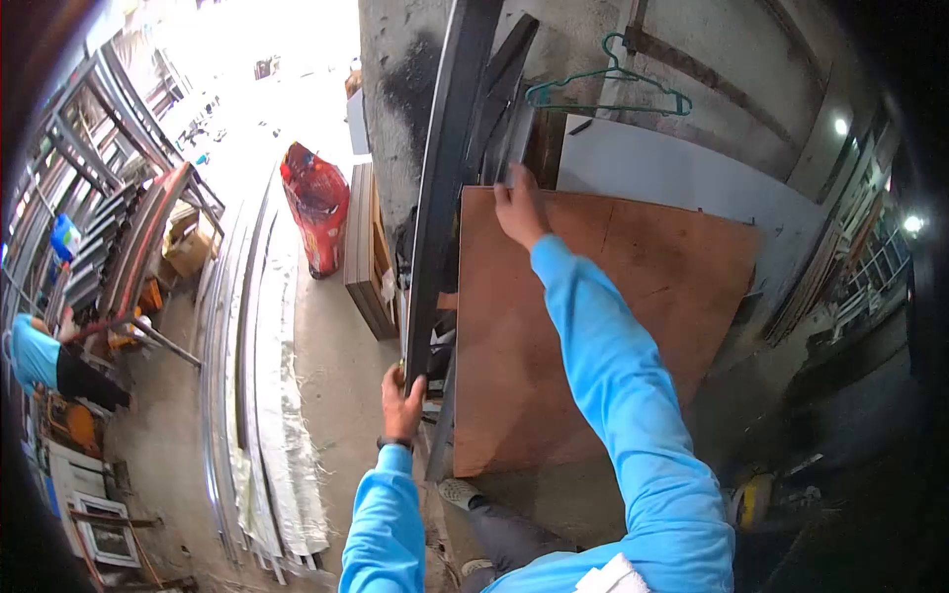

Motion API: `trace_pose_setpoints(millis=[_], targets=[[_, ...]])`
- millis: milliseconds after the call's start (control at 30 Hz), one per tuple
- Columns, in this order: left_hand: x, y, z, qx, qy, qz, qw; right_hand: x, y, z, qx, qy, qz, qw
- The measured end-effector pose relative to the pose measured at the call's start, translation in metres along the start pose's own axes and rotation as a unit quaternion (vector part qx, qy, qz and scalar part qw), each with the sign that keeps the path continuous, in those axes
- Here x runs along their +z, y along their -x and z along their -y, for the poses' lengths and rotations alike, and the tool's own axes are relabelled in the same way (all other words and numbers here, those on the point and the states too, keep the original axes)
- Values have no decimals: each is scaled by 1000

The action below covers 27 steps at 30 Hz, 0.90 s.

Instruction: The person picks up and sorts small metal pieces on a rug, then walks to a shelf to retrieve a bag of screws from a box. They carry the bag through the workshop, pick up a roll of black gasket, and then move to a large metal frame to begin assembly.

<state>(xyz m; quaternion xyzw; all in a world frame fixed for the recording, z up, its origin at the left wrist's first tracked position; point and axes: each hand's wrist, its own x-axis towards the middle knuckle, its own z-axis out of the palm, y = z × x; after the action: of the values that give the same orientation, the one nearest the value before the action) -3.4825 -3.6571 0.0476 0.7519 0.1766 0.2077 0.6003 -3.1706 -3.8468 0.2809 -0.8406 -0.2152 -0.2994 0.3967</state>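
My left hand [400,405] is closed around the lower end of a long dark metal bar [440,168], with the thumb on its near side. The bar slants up past a concrete pillar and out of the top of the view. Farther right, my right hand [521,210] is at the top edge of a brown plywood board [603,326], near its left corner. Its fingers are curled over that edge and slightly blurred, with the tips partly hidden. Other dark metal pieces [506,84] stand behind the board, just beyond these fingers.
A green hanger [613,89] hangs above a white panel [682,168]. Stacked boards [366,257] and a red sack [318,212] stand left of the bar. Long metal strips [232,346] lie on the floor. A person in a blue shirt [38,356] is beside a metal rack at far left.
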Motion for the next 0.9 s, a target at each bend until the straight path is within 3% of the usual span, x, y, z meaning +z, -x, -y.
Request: trace_pose_setpoints(millis=[33, 100, 233, 300, 367, 433, 567, 633, 800, 833, 900], targets=[[15, -29, -8, 33, 7, -31, 999, 14, -20, -2, 39, 35, -9, 999], [28, -81, -82, 97, -54, -22, 994, 37, -58, -7, 110, 103, -19, 988], [59, -161, -164, 186, -46, -48, 980, 69, -105, -35, 287, 122, 21, 950], [78, -204, -161, 220, 25, -14, 975, 81, -112, -55, 336, 144, 12, 931], [81, -216, -191, 147, 45, 32, 988, 62, -119, -41, 328, 157, 131, 922], [78, -235, -195, 80, 28, 116, 990, 83, -114, -71, 331, 86, 84, 936], [55, -244, -192, 139, -56, 137, 979, 83, -119, -93, 323, -20, 118, 939], [62, -262, -162, 156, 50, 126, 978, 96, -128, -132, 337, -29, 111, 935], [36, -252, -155, 159, 133, 120, 971, 48, -92, 17, 195, -102, 86, 972], [31, -255, -156, 153, 163, 121, 967, 49, -94, 19, 133, -117, 85, 981], [12, -249, -179, 98, 155, 132, 974, 52, -96, 36, 122, -33, 73, 989]])
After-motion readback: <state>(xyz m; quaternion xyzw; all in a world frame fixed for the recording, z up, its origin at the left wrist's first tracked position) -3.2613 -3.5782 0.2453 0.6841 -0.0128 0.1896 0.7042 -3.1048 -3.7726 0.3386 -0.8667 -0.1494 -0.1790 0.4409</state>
